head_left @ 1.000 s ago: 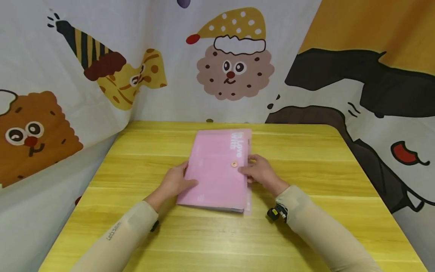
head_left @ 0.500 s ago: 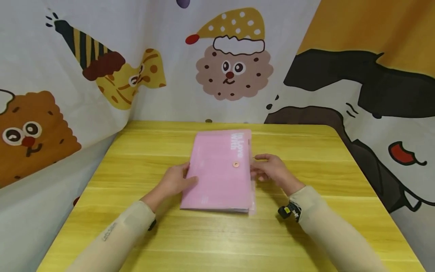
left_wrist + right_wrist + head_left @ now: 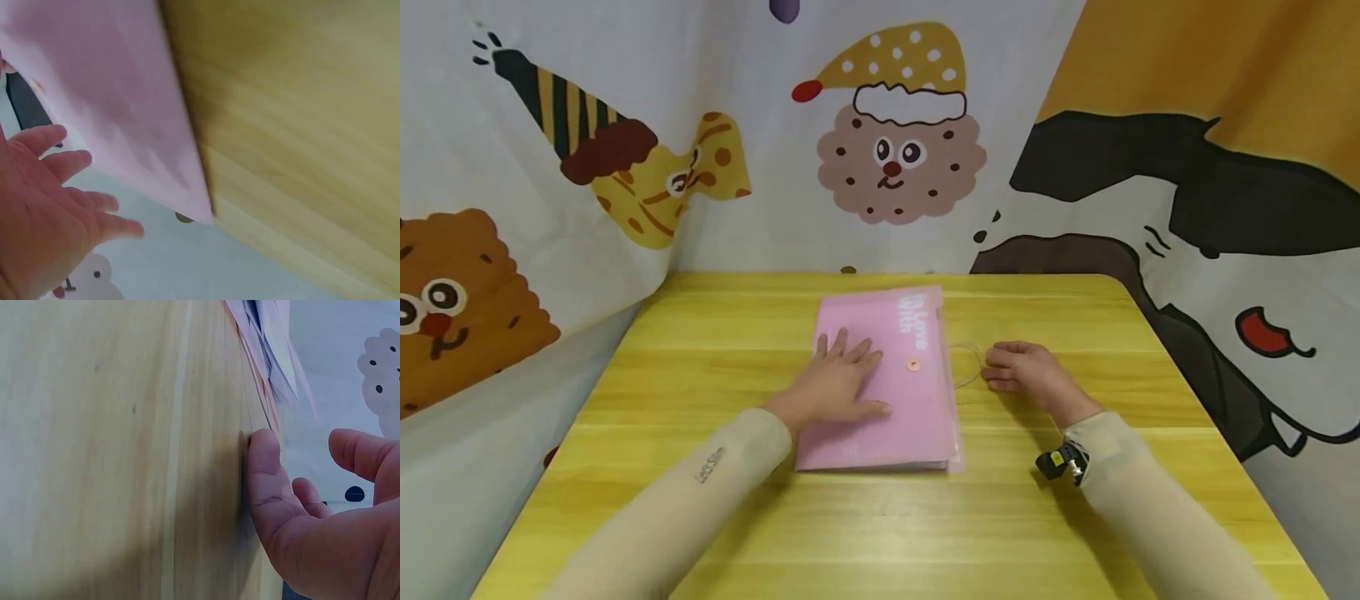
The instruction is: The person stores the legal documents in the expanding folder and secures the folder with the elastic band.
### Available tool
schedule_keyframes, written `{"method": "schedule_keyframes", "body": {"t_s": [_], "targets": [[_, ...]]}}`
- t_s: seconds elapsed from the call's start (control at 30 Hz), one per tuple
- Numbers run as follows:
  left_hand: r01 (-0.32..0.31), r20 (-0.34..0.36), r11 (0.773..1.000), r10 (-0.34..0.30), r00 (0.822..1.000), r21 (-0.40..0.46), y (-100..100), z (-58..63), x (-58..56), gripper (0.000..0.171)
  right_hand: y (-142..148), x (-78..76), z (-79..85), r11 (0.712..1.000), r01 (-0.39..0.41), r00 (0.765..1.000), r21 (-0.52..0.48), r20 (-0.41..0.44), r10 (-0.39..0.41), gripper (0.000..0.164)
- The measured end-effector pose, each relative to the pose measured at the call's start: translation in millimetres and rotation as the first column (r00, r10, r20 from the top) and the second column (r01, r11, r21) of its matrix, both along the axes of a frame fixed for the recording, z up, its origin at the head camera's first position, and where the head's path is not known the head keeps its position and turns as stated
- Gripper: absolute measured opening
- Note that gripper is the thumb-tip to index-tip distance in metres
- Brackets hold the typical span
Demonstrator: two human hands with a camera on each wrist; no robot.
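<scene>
A pink file folder (image 3: 880, 442) with white lettering and a small round button (image 3: 913, 365) lies flat on the table. Across the left part of its cover rests my left hand (image 3: 835, 383), palm down with fingers spread. A thin pale cord loop (image 3: 979, 354) sticks out from the folder's right edge. Right at the loop's outer end are the fingertips of my right hand (image 3: 1026, 371). In the right wrist view the thumb (image 3: 356, 450) stands apart from the other fingers (image 3: 265, 456), which are loosely bent. Papers (image 3: 275, 362) show at the folder's side there.
The yellow wood-grain table (image 3: 880, 542) runs past the folder on all sides. A white curtain (image 3: 760, 50) printed with cartoon figures hangs along its far edge and left side. A small black camera (image 3: 1052, 464) is strapped at the right wrist.
My left hand has moved from gripping the folder's left edge to lying on its cover. My right hand has drawn away rightward from the edge, and the cord loop now shows.
</scene>
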State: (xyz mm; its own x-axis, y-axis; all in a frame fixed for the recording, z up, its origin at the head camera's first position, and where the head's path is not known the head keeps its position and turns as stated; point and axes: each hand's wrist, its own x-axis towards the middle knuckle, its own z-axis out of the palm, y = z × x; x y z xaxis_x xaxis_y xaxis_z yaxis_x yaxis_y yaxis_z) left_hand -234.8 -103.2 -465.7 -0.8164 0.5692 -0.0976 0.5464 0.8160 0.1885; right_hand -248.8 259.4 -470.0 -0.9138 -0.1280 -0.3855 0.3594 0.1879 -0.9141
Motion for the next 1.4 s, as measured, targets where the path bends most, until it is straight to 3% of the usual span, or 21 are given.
{"method": "schedule_keyframes", "body": {"t_s": [0.17, 0.43, 0.73, 0.97, 1.1, 1.23, 1.33, 1.4], "targets": [[-0.008, 0.031, 0.999, 0.009, 0.999, -0.051, 10.8, 0.5, -9.0, 0.112, -12.0, -6.0, -0.4, 1.000, -0.006, 1.000, -0.004, 0.015, 0.006, 0.071], [-0.101, 0.191, 0.994, 0.108, 0.976, -0.045, 11.1, -2.4, -10.6, 0.123, -22.4, -15.4, -2.8, 0.999, -0.035, 0.999, -0.027, 0.031, 0.036, 0.066], [-0.114, 0.229, 0.992, 0.124, 0.965, -0.055, 20.6, -10.4, -13.9, 0.128, -18.9, -23.6, -6.8, 0.970, -0.078, 0.997, -0.230, -0.035, 0.072, 0.063], [-0.143, 0.258, 0.987, 0.157, 0.953, -0.075, 24.3, -10.5, -12.8, 0.132, -29.2, -25.8, -19.0, 0.944, -0.056, 0.993, -0.327, -0.116, 0.019, 0.035], [-0.151, 0.281, 0.986, 0.164, 0.946, -0.068, 24.2, -8.1, -10.5, 0.131, -42.1, -26.4, -26.1, 0.973, -0.057, 0.985, -0.225, -0.170, 0.018, 0.021], [-0.156, 0.281, 0.985, 0.171, 0.944, -0.075, 24.0, -6.3, -9.1, 0.130, -54.1, -26.1, -29.6, 0.989, -0.145, 0.961, -0.011, -0.239, 0.139, 0.012], [-0.158, 0.268, 0.984, 0.173, 0.948, -0.077, 23.9, -5.7, -10.0, 0.130, -62.2, -25.2, -27.4, 0.957, -0.220, 0.912, 0.190, -0.308, 0.271, 0.012], [-0.160, 0.261, 0.984, 0.174, 0.949, -0.076, 23.8, -5.0, -11.2, 0.130, -67.4, -24.3, -23.9, 0.907, -0.253, 0.856, 0.337, -0.359, 0.372, 0.013]]}}
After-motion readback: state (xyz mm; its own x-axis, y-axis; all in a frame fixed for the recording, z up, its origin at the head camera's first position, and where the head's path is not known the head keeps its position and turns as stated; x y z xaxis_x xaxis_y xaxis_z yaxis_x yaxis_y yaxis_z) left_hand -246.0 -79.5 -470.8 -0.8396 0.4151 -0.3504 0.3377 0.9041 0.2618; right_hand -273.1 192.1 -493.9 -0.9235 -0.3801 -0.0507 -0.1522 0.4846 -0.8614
